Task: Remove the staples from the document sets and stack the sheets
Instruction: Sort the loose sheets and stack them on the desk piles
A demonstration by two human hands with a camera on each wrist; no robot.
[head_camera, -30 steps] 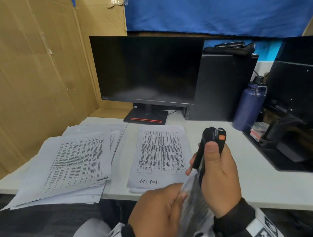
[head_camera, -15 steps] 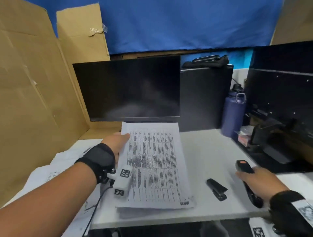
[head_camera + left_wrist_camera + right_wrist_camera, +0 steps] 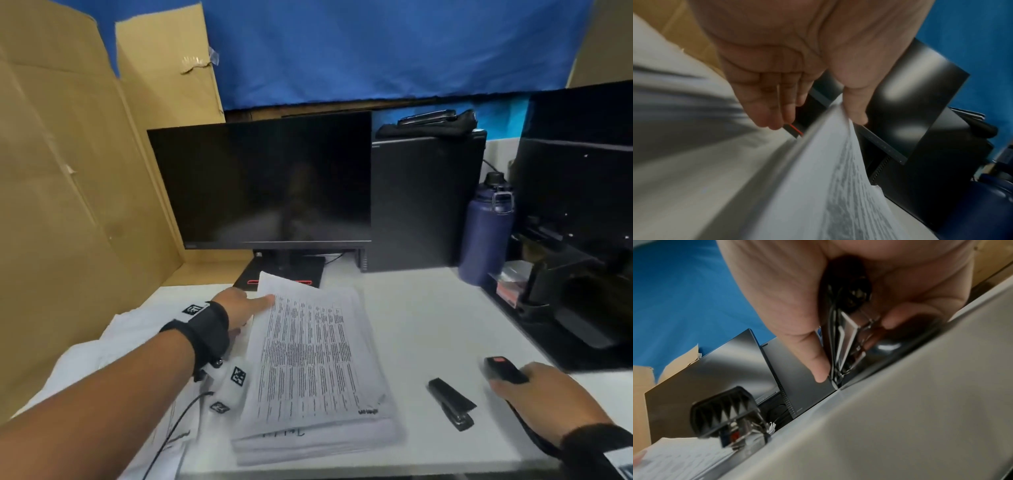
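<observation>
The left hand (image 3: 239, 306) lays a sheet (image 3: 301, 346) on the stack (thumb pinching its edge); the right hand (image 3: 544, 397) grips the staple remover (image 3: 503, 370); next, grab another stapled set.

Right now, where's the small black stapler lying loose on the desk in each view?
Head: small black stapler lies lower right on the desk, between the paper stack and the right hand.
Left wrist: not in it.
Right wrist: lower left, blurred.
Shared landmark: the dark monitor.

text: none legible | printed sheets (image 3: 308, 356): rows too blurred | wrist tags (image 3: 237, 376): square codes only
</observation>
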